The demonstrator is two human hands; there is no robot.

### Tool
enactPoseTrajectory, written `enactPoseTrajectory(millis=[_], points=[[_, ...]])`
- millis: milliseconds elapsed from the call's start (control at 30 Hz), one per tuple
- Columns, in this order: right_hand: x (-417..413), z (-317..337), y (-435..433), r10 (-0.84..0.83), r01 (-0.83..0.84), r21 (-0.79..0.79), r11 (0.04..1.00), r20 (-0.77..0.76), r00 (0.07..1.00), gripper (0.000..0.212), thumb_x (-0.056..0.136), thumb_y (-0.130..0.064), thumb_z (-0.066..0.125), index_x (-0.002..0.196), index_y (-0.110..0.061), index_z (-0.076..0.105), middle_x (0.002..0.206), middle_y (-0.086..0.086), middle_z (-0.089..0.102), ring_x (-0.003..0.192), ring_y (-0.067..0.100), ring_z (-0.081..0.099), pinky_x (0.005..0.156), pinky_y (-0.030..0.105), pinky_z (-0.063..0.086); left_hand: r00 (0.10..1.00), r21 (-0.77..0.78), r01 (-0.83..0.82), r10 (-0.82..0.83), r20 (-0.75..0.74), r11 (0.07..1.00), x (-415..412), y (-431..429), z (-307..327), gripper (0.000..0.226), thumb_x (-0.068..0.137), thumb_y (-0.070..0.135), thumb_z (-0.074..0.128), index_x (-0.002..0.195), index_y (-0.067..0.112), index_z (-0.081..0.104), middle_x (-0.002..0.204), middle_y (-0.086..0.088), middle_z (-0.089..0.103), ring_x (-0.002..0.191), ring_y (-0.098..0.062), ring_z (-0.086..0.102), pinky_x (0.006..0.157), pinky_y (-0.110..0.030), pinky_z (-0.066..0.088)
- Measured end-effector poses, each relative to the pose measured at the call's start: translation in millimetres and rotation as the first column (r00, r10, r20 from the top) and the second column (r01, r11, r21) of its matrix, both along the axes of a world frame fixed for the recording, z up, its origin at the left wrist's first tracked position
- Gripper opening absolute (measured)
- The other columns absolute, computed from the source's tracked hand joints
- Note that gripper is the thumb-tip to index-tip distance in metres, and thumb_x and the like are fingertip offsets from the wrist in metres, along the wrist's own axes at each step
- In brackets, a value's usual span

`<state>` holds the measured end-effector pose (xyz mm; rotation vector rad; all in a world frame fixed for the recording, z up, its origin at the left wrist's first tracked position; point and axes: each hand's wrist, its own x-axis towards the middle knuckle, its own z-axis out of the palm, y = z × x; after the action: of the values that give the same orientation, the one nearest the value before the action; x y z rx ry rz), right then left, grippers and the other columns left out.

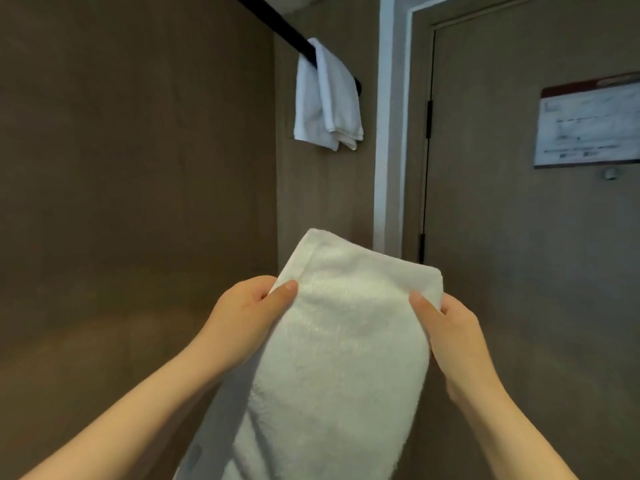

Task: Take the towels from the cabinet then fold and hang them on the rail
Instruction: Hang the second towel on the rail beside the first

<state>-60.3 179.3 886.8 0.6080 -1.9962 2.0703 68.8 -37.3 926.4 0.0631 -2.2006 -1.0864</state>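
Both hands' fingers hide behind white towel point(346, 341), bottom cropped

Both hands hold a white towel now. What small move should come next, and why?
Probably lift the held towel toward the free part of the black rail. Left hand and right hand grip its sides, and one towel already hangs there.

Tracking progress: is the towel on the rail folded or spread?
Folded: the hung towel drapes over the rail in narrow doubled layers.
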Motion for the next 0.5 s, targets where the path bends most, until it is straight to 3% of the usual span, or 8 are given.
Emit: enactPoseTrajectory(millis=[67,133,200,267,333,400,433,500], points=[[-14,11,10,-0.044,0.046,0.022,0.999,-0.064,0.997,0.018,0.094,-0.036,0.058,0.091,-0.021,0.069,0.083,-0.005,0.073,0.073,0.012,0.070,0.052,0.029,0.058,0.999,-0.015,-0.026,0.026,-0.040,1.000,-18,9,-1,0.047,0.097,0.037,0.050,0.071,-0.002,0.047,0.066,-0.001,0.048,0.060,-0.012,0.043,0.059,-0.021,0.034],[-29,22,19,-0.100,0.114,0.081,0.990,-0.153,0.983,0.027,0.093,-0.035,0.060,0.090,-0.010,0.068,0.085,0.007,0.071,0.079,0.028,0.068,0.069,0.050,0.057,0.996,-0.009,-0.049,0.048,-0.081,0.999,-34,18,0,0.044,0.097,0.036,0.051,0.063,0.010,0.045,0.059,0.006,0.046,0.052,-0.003,0.040,0.050,-0.011,0.033],[-45,34,28,-0.145,0.190,0.179,0.965,-0.239,0.960,0.037,0.094,-0.039,0.057,0.091,-0.003,0.065,0.086,0.014,0.068,0.081,0.036,0.064,0.071,0.054,0.054,0.994,-0.010,-0.048,0.047,-0.102,0.999,-48,25,4,0.044,0.096,0.035,0.054,0.058,0.015,0.044,0.053,0.009,0.043,0.047,-0.002,0.038,0.046,-0.009,0.032],[-62,44,36,-0.151,0.233,0.260,0.937,-0.300,0.942,0.036,0.096,-0.041,0.051,0.091,-0.008,0.065,0.084,0.010,0.068,0.078,0.031,0.064,0.072,0.052,0.054,0.993,-0.023,-0.039,0.036,-0.112,0.999,-60,28,7,0.045,0.095,0.036,0.056,0.057,0.012,0.046,0.051,0.004,0.043,0.047,-0.002,0.038,0.046,-0.010,0.030],[-80,54,40,-0.129,0.221,0.279,0.934,-0.312,0.941,0.034,0.097,-0.040,0.050,0.093,-0.010,0.065,0.079,0.007,0.068,0.067,0.023,0.064,0.064,0.045,0.053,0.992,-0.051,-0.047,0.040,-0.123,0.998,-70,28,10,0.046,0.094,0.038,0.056,0.067,0.000,0.057,0.062,-0.012,0.054,0.055,-0.013,0.046,0.053,-0.016,0.033],[-95,65,40,-0.081,0.144,0.225,0.964,-0.265,0.961,0.031,0.098,-0.037,0.051,0.093,-0.011,0.065,0.068,0.006,0.068,0.053,0.020,0.065,0.048,0.031,0.049,0.986,-0.075,-0.072,0.060,-0.158,0.995,-80,26,16,0.049,0.093,0.038,0.056,0.079,-0.008,0.061,0.079,-0.021,0.059,0.069,-0.028,0.055,0.062,-0.027,0.037],[-102,71,38,-0.056,0.100,0.176,0.979,-0.240,0.969,0.029,0.099,-0.037,0.052,0.093,-0.012,0.066,0.066,0.004,0.068,0.052,0.020,0.067,0.044,0.025,0.048,0.982,-0.084,-0.084,0.068,-0.176,0.993,-85,24,20,0.049,0.092,0.038,0.057,0.079,-0.009,0.061,0.079,-0.021,0.058,0.073,-0.031,0.055,0.062,-0.029,0.037],[-114,82,32,-0.016,0.030,0.061,0.998,-0.214,0.977,0.029,0.099,-0.036,0.053,0.093,-0.011,0.066,0.064,0.004,0.067,0.055,0.022,0.070,0.043,0.020,0.049,0.978,-0.093,-0.081,0.061,-0.200,0.992,-94,20,29,0.051,0.092,0.037,0.058,0.068,-0.008,0.055,0.064,-0.017,0.050,0.061,-0.029,0.046,0.059,-0.027,0.032]])
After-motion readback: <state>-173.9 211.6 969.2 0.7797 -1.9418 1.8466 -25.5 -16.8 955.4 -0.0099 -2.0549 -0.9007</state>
